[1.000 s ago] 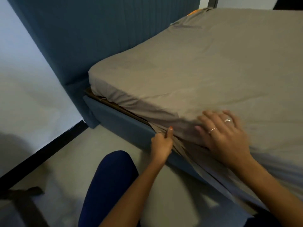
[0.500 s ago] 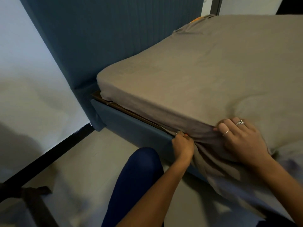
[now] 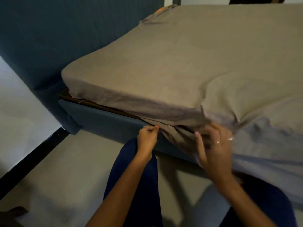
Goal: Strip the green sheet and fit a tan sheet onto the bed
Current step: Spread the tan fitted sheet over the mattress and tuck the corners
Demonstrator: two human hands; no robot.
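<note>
A tan sheet [image 3: 188,59] covers the mattress, wrapped over its near-left corner. Its lower edge hangs loose and bunched at the bed's side. My left hand [image 3: 147,139] pinches that edge where the mattress meets the blue bed frame [image 3: 105,118]. My right hand [image 3: 213,148], blurred and wearing rings, is curled into the bunched fabric just to the right, under the mattress side. No green sheet is in view.
A blue padded headboard [image 3: 73,30] rises at the left behind the bed. Pale floor [image 3: 65,169] lies below, with a white wall and black skirting [image 3: 32,154] at the left. My knee in dark blue trousers [image 3: 134,177] is close to the frame.
The view has shifted, so the bed corner sits further right. My right hand has dropped from the mattress top edge into the hanging fabric. My left hand keeps its pinch on the edge.
</note>
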